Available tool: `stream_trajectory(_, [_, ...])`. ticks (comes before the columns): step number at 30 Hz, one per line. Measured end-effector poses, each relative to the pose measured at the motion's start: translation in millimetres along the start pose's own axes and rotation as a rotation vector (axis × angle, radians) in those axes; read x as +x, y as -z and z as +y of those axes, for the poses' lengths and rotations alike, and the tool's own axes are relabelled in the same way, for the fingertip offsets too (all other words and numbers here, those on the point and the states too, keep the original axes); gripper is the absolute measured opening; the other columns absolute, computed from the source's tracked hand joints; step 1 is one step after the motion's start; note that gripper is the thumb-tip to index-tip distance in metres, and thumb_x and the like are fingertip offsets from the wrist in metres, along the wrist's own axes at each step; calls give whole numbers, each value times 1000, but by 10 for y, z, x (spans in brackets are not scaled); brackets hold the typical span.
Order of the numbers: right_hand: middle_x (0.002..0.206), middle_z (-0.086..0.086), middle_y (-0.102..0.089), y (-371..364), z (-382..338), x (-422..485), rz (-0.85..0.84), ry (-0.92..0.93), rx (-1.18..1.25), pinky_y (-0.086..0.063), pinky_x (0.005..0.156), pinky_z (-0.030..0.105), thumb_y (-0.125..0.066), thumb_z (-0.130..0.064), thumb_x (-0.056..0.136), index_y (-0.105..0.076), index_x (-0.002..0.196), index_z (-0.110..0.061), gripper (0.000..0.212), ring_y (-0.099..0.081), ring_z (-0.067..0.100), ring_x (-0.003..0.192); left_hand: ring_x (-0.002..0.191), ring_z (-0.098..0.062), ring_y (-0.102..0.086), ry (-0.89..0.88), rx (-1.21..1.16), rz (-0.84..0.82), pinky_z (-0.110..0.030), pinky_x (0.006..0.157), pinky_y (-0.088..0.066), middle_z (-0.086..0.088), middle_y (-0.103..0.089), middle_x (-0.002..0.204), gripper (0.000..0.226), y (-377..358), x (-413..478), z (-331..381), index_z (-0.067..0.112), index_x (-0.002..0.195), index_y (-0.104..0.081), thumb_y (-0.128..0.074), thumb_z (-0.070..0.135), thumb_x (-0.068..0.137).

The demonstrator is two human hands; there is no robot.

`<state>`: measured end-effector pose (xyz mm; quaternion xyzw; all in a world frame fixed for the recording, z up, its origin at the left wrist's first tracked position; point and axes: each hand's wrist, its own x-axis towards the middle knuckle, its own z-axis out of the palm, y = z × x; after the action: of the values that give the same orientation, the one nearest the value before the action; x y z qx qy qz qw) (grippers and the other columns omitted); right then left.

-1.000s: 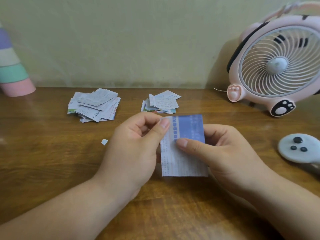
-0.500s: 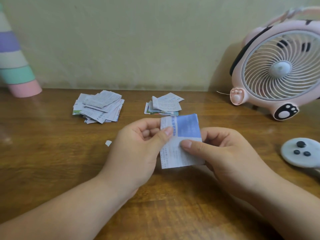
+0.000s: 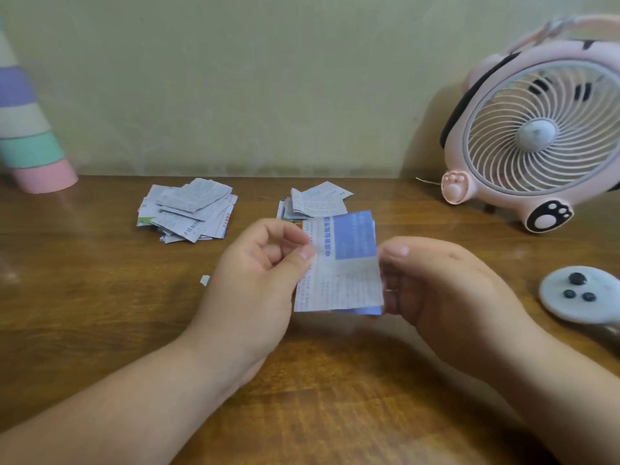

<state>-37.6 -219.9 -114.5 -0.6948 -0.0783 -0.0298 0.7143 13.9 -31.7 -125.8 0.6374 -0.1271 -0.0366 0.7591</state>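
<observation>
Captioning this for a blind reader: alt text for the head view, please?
Two bare hands hold a printed paper slip with a blue patch over a wooden table, the left hand pinching its left edge, the right hand its right edge. Behind lie a larger paper pile and a smaller paper pile; a pink fan stands at right.

Left hand (image 3: 255,280) and right hand (image 3: 446,290) pinch a paper slip (image 3: 345,273); large pile (image 3: 188,209) at eleven o'clock, small pile (image 3: 318,203) at twelve.
</observation>
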Motion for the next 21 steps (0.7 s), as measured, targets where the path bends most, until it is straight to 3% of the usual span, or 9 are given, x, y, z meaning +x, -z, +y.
stream_trajectory(2, [97, 51, -53, 87, -68, 13, -56, 27, -6, -51, 69, 44, -58, -16, 69, -70, 102, 9, 43, -54, 50, 74, 82, -21, -69, 101, -128, -45, -32, 71, -54, -15, -74, 88, 27, 5, 6, 27, 9, 94, -70, -48, -6, 99])
stream_trajectory(4, [96, 47, -57, 186, -107, -5, -93, 49, -120, -52, 73, 44, -43, 2, 62, -74, 105, 0, 53, -58, 44, 74, 81, -25, -71, 162, -265, -103, -28, 66, -58, -22, -74, 93, 40, 27, 18, 60, -1, 99, -69, -35, -18, 91])
stream_trajectory(6, [96, 36, -64, 226, -117, -31, -100, 111, -301, -52, 72, 44, -41, 11, 64, -74, 109, -6, 58, -61, 34, 75, 86, -23, -74, 152, -271, -168, -25, 73, -61, -21, -76, 98, 41, 51, 31, 66, -2, 105, -69, -37, -24, 91])
stream_trajectory(8, [96, 23, -70, 212, -102, -48, -83, 198, -466, -53, 69, 51, -49, 9, 74, -73, 113, -12, 50, -64, 35, 79, 93, -19, -74, 110, -189, -216, -23, 81, -59, -15, -77, 102, 29, 48, 37, 55, 2, 110, -70, -62, -13, 86])
stream_trajectory(10, [97, 11, -74, 195, -81, -47, -62, 290, -578, -54, 71, 53, -60, 0, 84, -74, 112, -18, 36, -67, 37, 82, 91, -19, -75, 75, -79, -216, -25, 83, -59, -12, -78, 98, 38, 49, 29, 13, 6, 107, -73, -76, 9, 69])
stream_trajectory(13, [75, 10, -67, 208, -102, -21, 14, 345, -643, -49, 56, 44, -70, -18, 88, -76, 110, -27, 24, -57, 31, 62, 71, -20, -71, -19, 86, -166, -29, 75, -59, -7, -75, 77, 16, 36, 18, -25, 10, 87, -79, -75, 22, 76])
stream_trajectory(16, [65, 3, -50, 241, -162, 1, 76, 408, -729, -38, 54, 34, -74, -28, 87, -79, 97, -33, 12, -44, 20, 59, 64, -14, -59, -170, 301, -165, -25, 65, -48, -2, -65, 73, 19, 51, 12, -53, 17, 76, -78, -76, 36, 80])
stream_trajectory(19, [93, -3, -61, 210, -182, 1, 66, 349, -714, -50, 77, 32, -76, -36, 85, -80, 96, -35, 12, -60, 17, 93, 78, -17, -63, -210, 296, -189, -32, 75, -50, -2, -66, 84, 17, 47, -5, -57, 19, 78, -78, -77, 35, 83])
stream_trajectory(21, [114, 1, -68, 166, -161, -6, 36, 285, -588, -52, 92, 30, -75, -32, 87, -81, 102, -24, 18, -62, 18, 114, 76, -17, -64, -214, 269, -210, -36, 75, -53, -3, -68, 81, 16, 32, -25, -47, 17, 77, -77, -74, 32, 81])
